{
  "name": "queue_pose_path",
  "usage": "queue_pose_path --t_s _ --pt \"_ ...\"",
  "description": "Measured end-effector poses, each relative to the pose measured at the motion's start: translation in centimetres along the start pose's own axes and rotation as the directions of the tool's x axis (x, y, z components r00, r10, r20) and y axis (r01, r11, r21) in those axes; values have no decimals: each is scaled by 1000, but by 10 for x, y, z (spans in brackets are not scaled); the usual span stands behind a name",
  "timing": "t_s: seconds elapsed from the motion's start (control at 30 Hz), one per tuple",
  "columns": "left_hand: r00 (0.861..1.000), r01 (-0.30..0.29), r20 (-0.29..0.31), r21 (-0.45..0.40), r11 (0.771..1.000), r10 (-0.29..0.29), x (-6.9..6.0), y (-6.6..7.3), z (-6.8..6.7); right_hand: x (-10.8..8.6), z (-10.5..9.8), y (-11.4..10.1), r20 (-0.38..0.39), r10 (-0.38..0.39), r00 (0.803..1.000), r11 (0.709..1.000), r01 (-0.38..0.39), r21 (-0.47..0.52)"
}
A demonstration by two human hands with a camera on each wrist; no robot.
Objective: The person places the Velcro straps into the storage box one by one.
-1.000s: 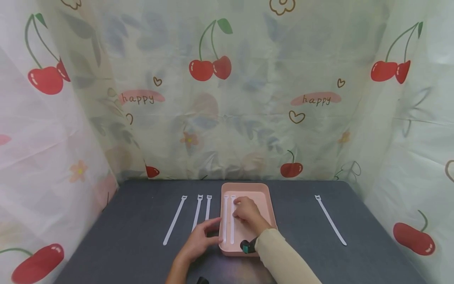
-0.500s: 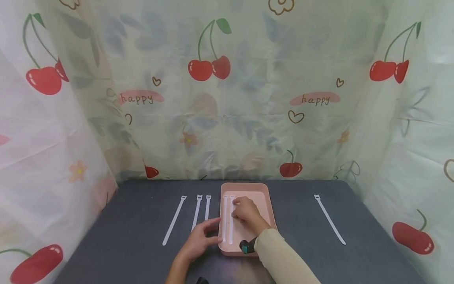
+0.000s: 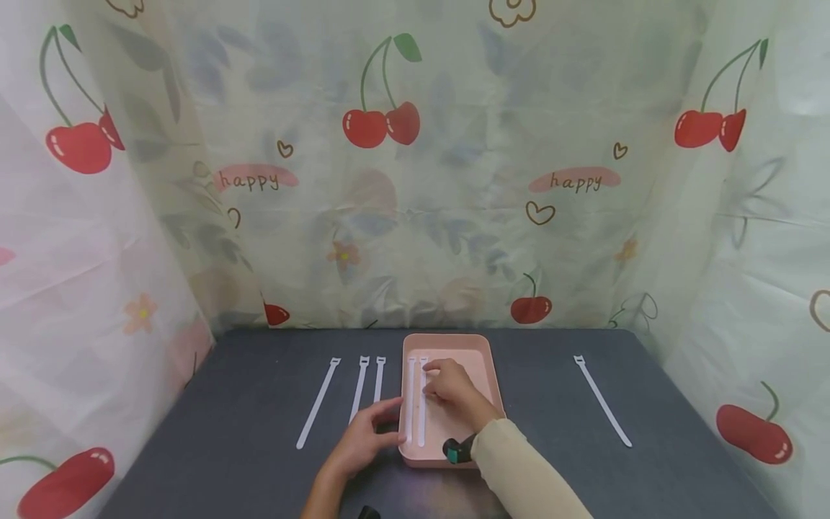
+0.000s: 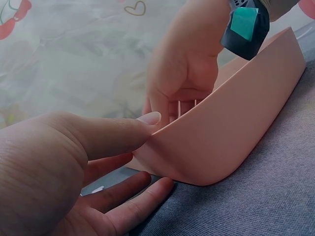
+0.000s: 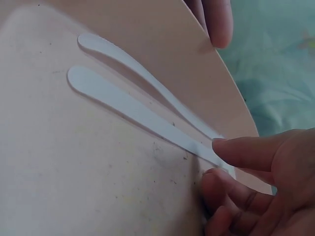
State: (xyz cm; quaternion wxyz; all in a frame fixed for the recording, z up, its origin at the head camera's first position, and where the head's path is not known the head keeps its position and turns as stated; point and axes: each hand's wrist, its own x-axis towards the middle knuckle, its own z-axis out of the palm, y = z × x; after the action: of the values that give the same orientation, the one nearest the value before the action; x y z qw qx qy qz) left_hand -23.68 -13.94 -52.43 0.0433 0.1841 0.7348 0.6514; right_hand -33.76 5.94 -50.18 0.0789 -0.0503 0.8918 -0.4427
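Observation:
In the head view, two white straps, an inner one (image 3: 422, 422) and an outer one (image 3: 411, 404), lie side by side along the left of a pink tray (image 3: 489, 364). My right hand (image 3: 457, 393) reaches inside the tray; in the right wrist view its thumb and curled index finger (image 5: 211, 184) pinch the inner strap (image 5: 118, 101) near its far end. My left hand (image 3: 363, 436) is beside the tray's left wall. Seen from the left wrist, its thumb (image 4: 115, 132) touches the tray's rim, with the other fingers loosely extended beside the outer wall.
Three more white straps (image 3: 318, 404) (image 3: 359, 389) (image 3: 379, 378) lie left of the tray on the dark table (image 3: 259, 404), the nearer two partly behind my left hand. Another strap (image 3: 604, 404) lies slanted at the right. A patterned curtain (image 3: 441, 238) surrounds the table's back and sides.
My right wrist and sleeve have shifted slightly to the right, while its fingertips remain at the inner strap. My left hand, the tray and the straps have not visibly moved on the table.

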Motion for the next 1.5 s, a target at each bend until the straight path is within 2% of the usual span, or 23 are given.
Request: queue_pose_path --t_s 0.23,0.5,0.57,0.77,0.9,1.0,1.07,1.13,1.2,1.23,1.37,1.5 --pt "1000 14 0 7 1000 -14 1 2 0 -5 -10 -5 71 -27 997 999 29 -28" --pt "1000 25 8 11 1000 -26 -5 25 3 -16 -25 -14 131 -129 983 984 143 -107" --pt "1000 24 6 18 1000 -24 -4 22 3 -18 -28 -16 137 -166 977 973 185 -136" --pt "1000 18 1 22 1000 -18 1 2 1 -24 -36 -15 136 -257 957 924 284 -256" --pt "1000 19 2 8 1000 -19 -2 13 3 -30 -41 -12 123 -273 954 909 297 -291" --pt "1000 20 3 17 1000 -20 -3 19 4 -35 -44 -10 110 -289 951 909 309 -281" --pt "1000 15 0 11 1000 -15 -2 13 3 -38 -47 -8 108 -308 945 909 326 -261" --pt "1000 9 -2 4 1000 -9 0 5 1 -39 -49 -4 108 -345 932 902 361 -236" --pt "1000 13 -3 -9 1000 -13 -1 3 1 -39 -51 1 107 -394 913 886 408 -218" --pt "1000 7 -3 -12 1000 -7 0 -2 0 -39 -52 4 104 -421 901 874 433 -218" --pt "1000 5 3 -9 1000 -5 0 -1 0 -40 -57 14 67 -528 846 820 529 -218" --pt "1000 10 1 -2 1000 -10 0 -2 0 -42 -61 21 24 -597 802 771 582 -259"
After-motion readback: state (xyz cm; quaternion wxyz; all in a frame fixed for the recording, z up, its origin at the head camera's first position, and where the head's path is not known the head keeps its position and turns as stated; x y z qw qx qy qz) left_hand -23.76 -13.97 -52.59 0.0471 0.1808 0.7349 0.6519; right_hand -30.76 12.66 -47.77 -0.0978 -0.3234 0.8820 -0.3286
